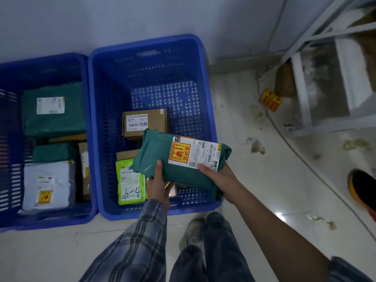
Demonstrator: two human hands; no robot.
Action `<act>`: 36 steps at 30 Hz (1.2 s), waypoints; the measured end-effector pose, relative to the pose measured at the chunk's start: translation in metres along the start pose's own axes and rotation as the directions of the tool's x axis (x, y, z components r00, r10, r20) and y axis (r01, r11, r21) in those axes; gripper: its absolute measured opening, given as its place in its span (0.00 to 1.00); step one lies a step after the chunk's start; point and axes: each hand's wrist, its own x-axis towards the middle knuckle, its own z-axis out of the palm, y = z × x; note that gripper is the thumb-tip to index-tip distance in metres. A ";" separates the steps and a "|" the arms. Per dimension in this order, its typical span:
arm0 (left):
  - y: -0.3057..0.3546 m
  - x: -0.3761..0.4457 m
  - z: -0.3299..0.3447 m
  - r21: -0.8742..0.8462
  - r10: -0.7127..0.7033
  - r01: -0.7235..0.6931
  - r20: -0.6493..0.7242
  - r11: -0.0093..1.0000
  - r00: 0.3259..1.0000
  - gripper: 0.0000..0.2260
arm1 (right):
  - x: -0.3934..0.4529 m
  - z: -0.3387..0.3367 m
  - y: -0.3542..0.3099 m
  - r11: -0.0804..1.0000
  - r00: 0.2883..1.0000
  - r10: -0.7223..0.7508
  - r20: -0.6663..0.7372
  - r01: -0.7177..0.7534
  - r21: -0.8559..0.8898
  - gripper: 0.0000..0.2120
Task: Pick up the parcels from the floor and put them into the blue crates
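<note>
I hold a dark green parcel (160, 151) with a white and orange label over the right blue crate (150, 47). My left hand (157, 186) grips its near left edge, thumb on top. My right hand (219, 178) grips its right side from below, thumb on the label. In that crate lie a brown cardboard box (144, 123) and a lime green parcel (130, 182) marked "3-4". The left blue crate (40, 60) holds two green parcels, the larger one (53, 110) at the back, a white-grey bag (48, 184) and brown boxes.
A pale metal shelf frame (317, 127) stands at the right with a brown box (284, 82) under it. A small yellow-orange box (269, 99) lies on the tiled floor beside it. Another person's black and orange shoe (362, 186) is at the right edge. My shoe (195, 233) is just before the crate.
</note>
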 end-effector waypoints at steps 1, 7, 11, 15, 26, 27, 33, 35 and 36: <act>0.005 0.006 0.000 0.028 -0.021 0.020 0.012 0.999 1.000 0.23 | 0.008 0.004 -0.005 1.000 1.000 0.001 0.023 0.000 -0.025 0.26; 0.051 0.048 -0.015 0.010 -0.094 0.094 0.099 0.996 0.991 0.14 | 0.059 0.047 -0.035 0.985 0.981 0.102 0.162 -0.078 -0.151 0.24; 0.086 0.094 -0.013 -0.071 -0.125 0.134 0.124 0.988 0.984 0.05 | 0.092 0.082 -0.054 0.953 0.999 0.029 0.044 -0.014 -0.301 0.23; 0.105 0.153 0.002 -0.100 -0.149 0.162 0.129 0.982 0.980 0.14 | 0.135 0.110 -0.064 0.872 0.991 -0.079 -0.110 0.015 -0.490 0.25; 0.119 0.260 -0.004 -0.071 -0.213 0.220 0.093 0.973 0.973 0.18 | 0.224 0.159 -0.032 0.718 0.981 -0.184 -0.061 0.092 -0.690 0.22; 0.120 0.263 -0.007 -0.091 -0.237 0.243 0.079 0.966 0.968 0.18 | 0.227 0.162 -0.027 0.698 0.981 -0.185 -0.058 0.090 -0.711 0.23; 0.127 0.272 -0.029 -0.076 -0.279 0.281 0.041 0.957 0.960 0.15 | 0.230 0.170 -0.020 0.649 0.998 -0.054 -0.031 0.011 -0.761 0.29; 0.134 0.264 -0.038 -0.120 -0.283 0.288 0.058 0.950 0.957 0.16 | 0.226 0.170 -0.021 0.691 0.998 0.011 -0.057 -0.048 -0.721 0.32; 0.135 0.259 -0.041 -0.168 -0.293 0.302 0.081 0.938 0.953 0.17 | 0.221 0.169 -0.016 0.697 0.996 0.027 -0.086 -0.080 -0.713 0.32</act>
